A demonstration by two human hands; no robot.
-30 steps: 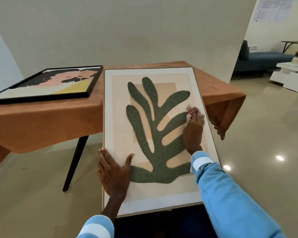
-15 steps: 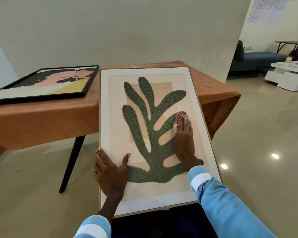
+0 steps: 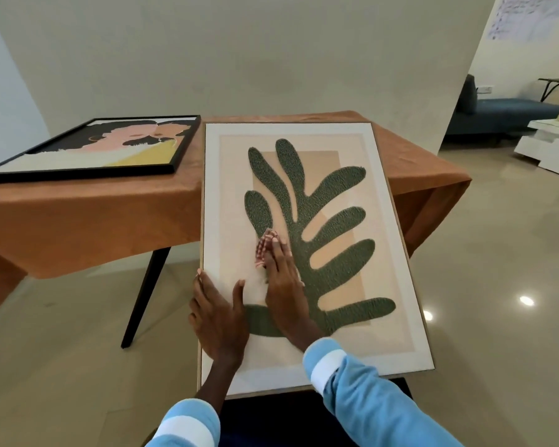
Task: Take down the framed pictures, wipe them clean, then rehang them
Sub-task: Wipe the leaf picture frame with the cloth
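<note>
A large light-framed picture of a green leaf (image 3: 378, 304) lies sloped, its far end on the table and its near end toward my lap. My right hand (image 3: 283, 285) presses a small red-and-white checked cloth (image 3: 265, 246) flat on the glass, left of the leaf's stem. At the frame's near left edge my left hand (image 3: 218, 317) holds it, fingers over the rim and thumb spread on the glass. Flat on the table at the left lies a second picture in a black frame (image 3: 94, 150), showing dark, pink and yellow shapes.
The table (image 3: 78, 217) wears an orange-brown cloth hanging over its edges and stands on black slanted legs. A plain wall rises right behind it. Glossy beige floor spreads all around. At the far right stand a white low table (image 3: 552, 150) and a blue sofa (image 3: 504, 114).
My right hand has slid the cloth from the picture's right side across to the left of the leaf stem. My left hand has stayed on the near left edge.
</note>
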